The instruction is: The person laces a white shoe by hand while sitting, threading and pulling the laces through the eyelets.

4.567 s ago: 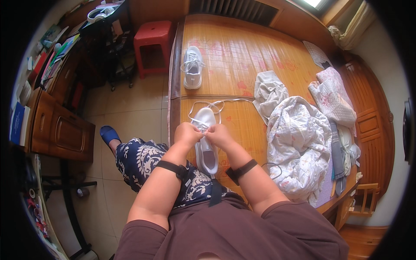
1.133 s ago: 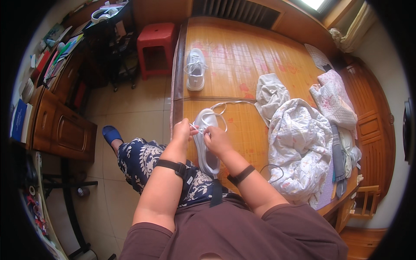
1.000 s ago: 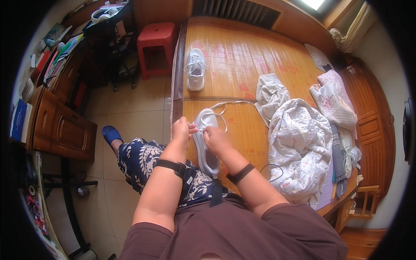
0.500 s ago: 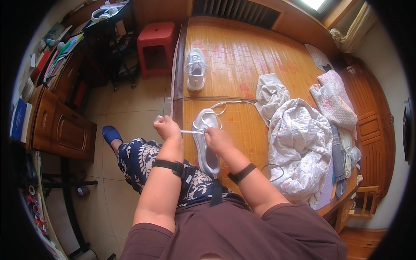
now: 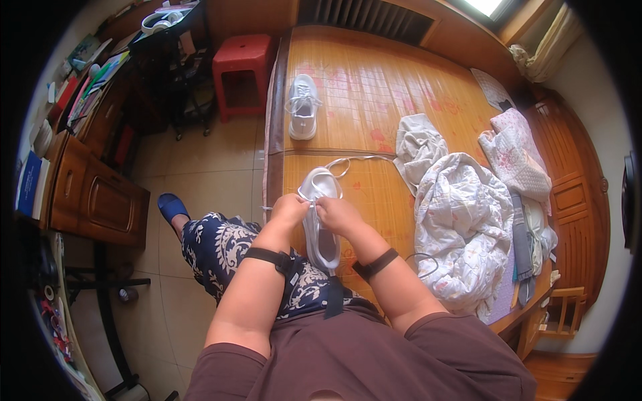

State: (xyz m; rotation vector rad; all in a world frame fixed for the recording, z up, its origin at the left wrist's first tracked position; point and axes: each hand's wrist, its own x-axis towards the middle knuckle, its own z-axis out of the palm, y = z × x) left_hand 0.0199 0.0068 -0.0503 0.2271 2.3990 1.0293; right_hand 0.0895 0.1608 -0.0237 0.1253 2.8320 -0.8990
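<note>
A white sneaker (image 5: pixel 321 182) lies on the bamboo mat, its toe pointing away from me. Its white shoelace (image 5: pixel 364 158) is partly threaded, and a long loose length trails off to the right. My left hand (image 5: pixel 289 211) is closed on the lace at the left of the shoe's opening; a short end pokes out to its left. Close beside it, my right hand (image 5: pixel 336 215) pinches the sneaker at the lacing edge, its fingertips partly hidden. Farther off stands the other white sneaker (image 5: pixel 304 110), laced and tied.
A crumpled white quilt (image 5: pixel 461 227) and a light cloth (image 5: pixel 418 142) lie on the right of the mat (image 5: pixel 374 87), with folded bedding (image 5: pixel 515 150) beyond. On the tiled floor at left are a red stool (image 5: pixel 242 60) and a wooden cabinet (image 5: pixel 100 194).
My left hand has moved right, from out beyond the bed's edge to the sneaker, and the taut stretch of lace between the hands has gone. My right hand has stayed at the shoe.
</note>
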